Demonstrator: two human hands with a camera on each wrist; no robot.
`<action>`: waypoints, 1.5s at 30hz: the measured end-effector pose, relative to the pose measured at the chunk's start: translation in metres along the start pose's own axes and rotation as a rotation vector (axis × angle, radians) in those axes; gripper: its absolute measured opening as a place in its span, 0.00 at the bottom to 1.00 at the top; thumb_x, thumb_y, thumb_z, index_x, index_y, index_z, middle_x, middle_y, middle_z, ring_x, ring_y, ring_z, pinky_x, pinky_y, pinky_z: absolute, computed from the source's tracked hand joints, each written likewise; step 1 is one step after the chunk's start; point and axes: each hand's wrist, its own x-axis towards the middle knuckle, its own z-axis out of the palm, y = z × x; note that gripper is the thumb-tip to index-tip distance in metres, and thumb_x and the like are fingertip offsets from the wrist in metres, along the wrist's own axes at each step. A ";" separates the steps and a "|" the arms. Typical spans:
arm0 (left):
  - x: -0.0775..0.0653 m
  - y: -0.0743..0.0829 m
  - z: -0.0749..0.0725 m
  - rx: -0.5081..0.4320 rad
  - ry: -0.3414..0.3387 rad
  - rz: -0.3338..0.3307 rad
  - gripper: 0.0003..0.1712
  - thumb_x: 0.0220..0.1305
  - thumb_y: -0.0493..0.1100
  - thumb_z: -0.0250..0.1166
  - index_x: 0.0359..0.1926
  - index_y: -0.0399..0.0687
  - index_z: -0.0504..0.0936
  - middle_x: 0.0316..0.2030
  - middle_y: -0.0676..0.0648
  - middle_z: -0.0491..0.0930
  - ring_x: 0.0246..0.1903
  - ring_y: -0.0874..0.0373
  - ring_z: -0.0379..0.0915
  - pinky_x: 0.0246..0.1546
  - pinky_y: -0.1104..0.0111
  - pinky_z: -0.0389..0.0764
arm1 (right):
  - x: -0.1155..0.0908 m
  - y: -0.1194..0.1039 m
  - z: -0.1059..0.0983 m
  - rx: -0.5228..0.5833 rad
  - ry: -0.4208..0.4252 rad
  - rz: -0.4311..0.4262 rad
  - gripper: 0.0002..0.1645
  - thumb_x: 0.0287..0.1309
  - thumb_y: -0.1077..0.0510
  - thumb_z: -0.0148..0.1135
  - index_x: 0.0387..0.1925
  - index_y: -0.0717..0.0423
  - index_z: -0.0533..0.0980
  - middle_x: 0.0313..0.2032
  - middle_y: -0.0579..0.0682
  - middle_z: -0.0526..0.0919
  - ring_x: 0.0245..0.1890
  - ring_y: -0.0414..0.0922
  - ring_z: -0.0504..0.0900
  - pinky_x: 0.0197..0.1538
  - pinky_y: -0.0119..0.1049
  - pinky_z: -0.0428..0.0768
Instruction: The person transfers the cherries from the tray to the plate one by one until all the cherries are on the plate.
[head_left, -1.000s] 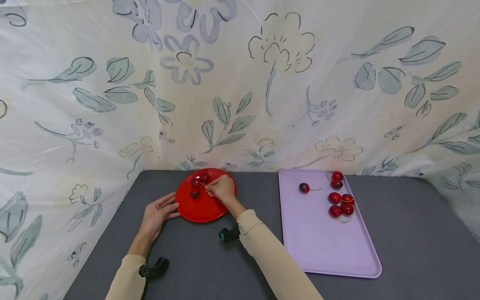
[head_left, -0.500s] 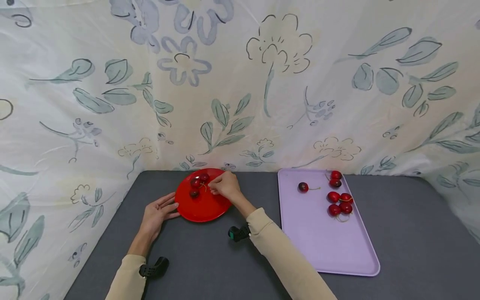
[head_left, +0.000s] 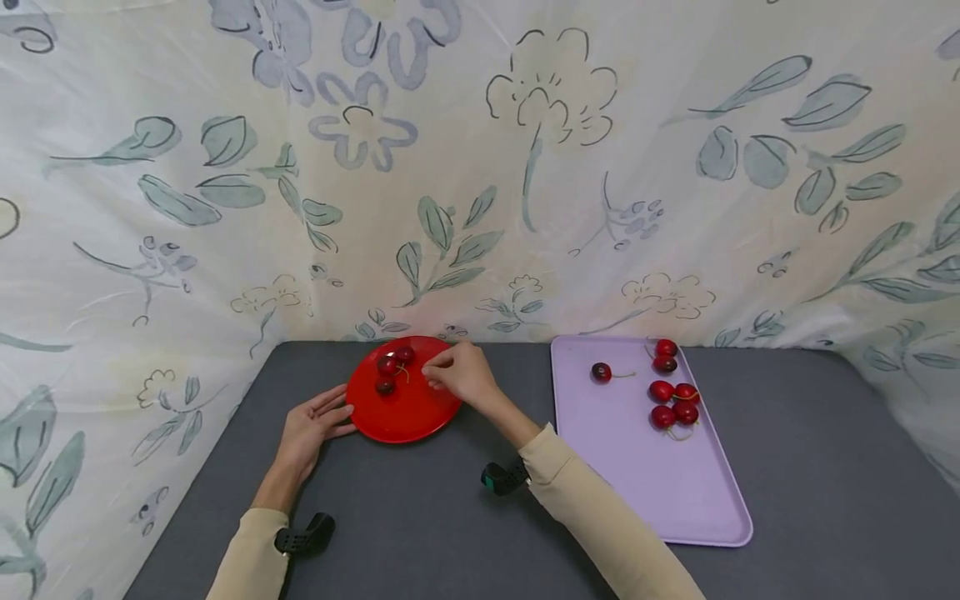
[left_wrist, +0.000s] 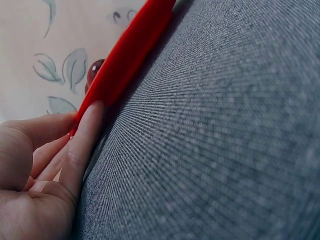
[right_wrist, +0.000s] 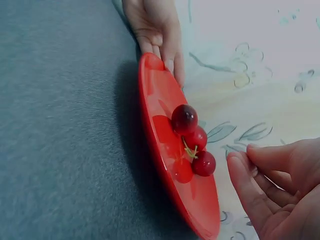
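Observation:
A red plate (head_left: 420,417) lies on the table's left half, with several dark red cherries (head_left: 387,365) grouped at its far left. My left hand (head_left: 311,429) holds the plate's near left rim; in the left wrist view its thumb (left_wrist: 82,145) lies against the plate's outer side and a finger reaches over the rim. My right hand (head_left: 467,373) hovers over the plate's right side, apart from the cherries. In the right wrist view its fingers are loosely bent, thumb and forefinger tips close together, with nothing visible between them. The cherries' stems show there beside that hand.
A lilac tray (head_left: 600,450) stands to the right. One cherry (head_left: 602,372) lies at its upper left, and several more cherries (head_left: 663,417) line its right side. A floral cloth (head_left: 450,167) hangs behind the grey table (head_left: 420,533).
My right hand has drawn away to the right from the cherries on the plate, letting go of a stem. The left hand keeps its place at the rim. The view has shifted slightly.

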 end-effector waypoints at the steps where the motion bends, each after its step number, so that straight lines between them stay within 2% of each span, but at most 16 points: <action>1: 0.000 0.000 0.000 -0.005 0.002 0.002 0.34 0.67 0.37 0.64 0.70 0.35 0.64 0.66 0.35 0.67 0.45 0.66 0.81 0.44 0.64 0.85 | -0.003 0.000 -0.001 -0.007 -0.005 -0.008 0.10 0.60 0.59 0.68 0.39 0.62 0.86 0.27 0.50 0.87 0.26 0.43 0.86 0.32 0.28 0.85; 9: -0.003 0.000 0.000 -0.016 -0.003 0.009 0.34 0.67 0.37 0.64 0.71 0.35 0.64 0.65 0.37 0.69 0.45 0.66 0.81 0.44 0.64 0.85 | -0.031 -0.006 -0.017 -0.134 -0.014 -0.119 0.10 0.61 0.58 0.68 0.40 0.59 0.87 0.28 0.47 0.87 0.26 0.41 0.84 0.30 0.27 0.83; 16: -0.005 0.001 0.001 -0.007 -0.022 0.030 0.33 0.68 0.37 0.63 0.70 0.34 0.64 0.66 0.33 0.66 0.45 0.66 0.81 0.44 0.65 0.85 | -0.059 0.007 -0.032 -0.251 -0.004 -0.240 0.09 0.60 0.60 0.68 0.39 0.60 0.87 0.32 0.48 0.88 0.27 0.37 0.81 0.31 0.24 0.81; 21: -0.004 0.003 0.001 0.001 -0.016 0.014 0.33 0.68 0.37 0.63 0.71 0.35 0.63 0.66 0.34 0.66 0.45 0.67 0.81 0.44 0.65 0.85 | -0.071 0.018 -0.048 -0.283 -0.016 -0.272 0.09 0.58 0.59 0.70 0.39 0.60 0.87 0.34 0.47 0.88 0.31 0.39 0.83 0.36 0.26 0.83; 25: -0.005 0.002 0.000 0.002 -0.025 0.016 0.33 0.69 0.37 0.62 0.71 0.36 0.63 0.67 0.33 0.65 0.45 0.67 0.81 0.44 0.65 0.85 | -0.080 0.026 -0.065 -0.297 -0.015 -0.247 0.11 0.57 0.58 0.71 0.42 0.58 0.86 0.35 0.46 0.88 0.33 0.38 0.83 0.39 0.29 0.84; 29: -0.005 0.002 0.000 -0.001 -0.028 0.013 0.33 0.69 0.37 0.62 0.71 0.36 0.63 0.67 0.33 0.65 0.45 0.67 0.81 0.44 0.65 0.85 | -0.091 0.033 -0.089 -0.304 0.022 -0.223 0.13 0.55 0.58 0.72 0.43 0.57 0.85 0.37 0.47 0.87 0.34 0.39 0.83 0.41 0.32 0.86; 36: -0.005 0.004 0.001 -0.003 -0.028 0.015 0.34 0.68 0.38 0.63 0.71 0.35 0.63 0.67 0.33 0.65 0.45 0.67 0.81 0.44 0.65 0.85 | -0.114 0.050 -0.143 -0.326 0.149 -0.173 0.14 0.55 0.59 0.72 0.43 0.60 0.85 0.38 0.53 0.88 0.35 0.44 0.86 0.38 0.37 0.87; 41: -0.004 0.004 0.000 -0.001 -0.020 0.012 0.35 0.67 0.39 0.64 0.71 0.35 0.63 0.67 0.35 0.66 0.45 0.67 0.81 0.44 0.65 0.85 | -0.134 0.067 -0.179 -0.396 0.252 -0.106 0.14 0.54 0.58 0.73 0.42 0.61 0.86 0.37 0.54 0.88 0.34 0.47 0.86 0.34 0.34 0.86; 45: -0.004 0.003 0.000 0.005 -0.020 0.013 0.34 0.67 0.39 0.64 0.71 0.35 0.63 0.67 0.34 0.65 0.45 0.67 0.81 0.44 0.65 0.85 | -0.152 0.080 -0.200 -0.474 0.301 -0.039 0.13 0.53 0.58 0.74 0.40 0.60 0.86 0.34 0.53 0.88 0.30 0.45 0.85 0.28 0.30 0.81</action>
